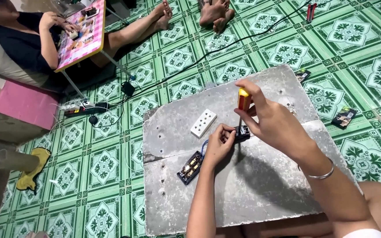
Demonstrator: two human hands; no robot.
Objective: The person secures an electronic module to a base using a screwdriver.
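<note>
Looking down, head view: I sit at a grey slab laid on the green patterned floor, both my hands meeting near its middle.
Right hand: my right hand is clenched around a screwdriver with a yellow and red handle, held upright so the shaft drops straight down onto the part below. A metal bangle sits on that wrist.
Left hand: my left hand pinches a small black part, fingers closed on it to keep it steady under the tip. It rests on the slab, just beside the crack across its middle.
Wire: a thin blue wire shows by my left wrist; where it ends I cannot tell.
Nearby on the slab: a black socket base with brass contacts lies face up near my left forearm, and a white socket cover lies apart, further up.
Floor: two small dark packets lie to the right of the slab, a power strip with cables to the left.
Other person: someone sits at a low pink table, hands busy with small pieces there, well apart from me.
</note>
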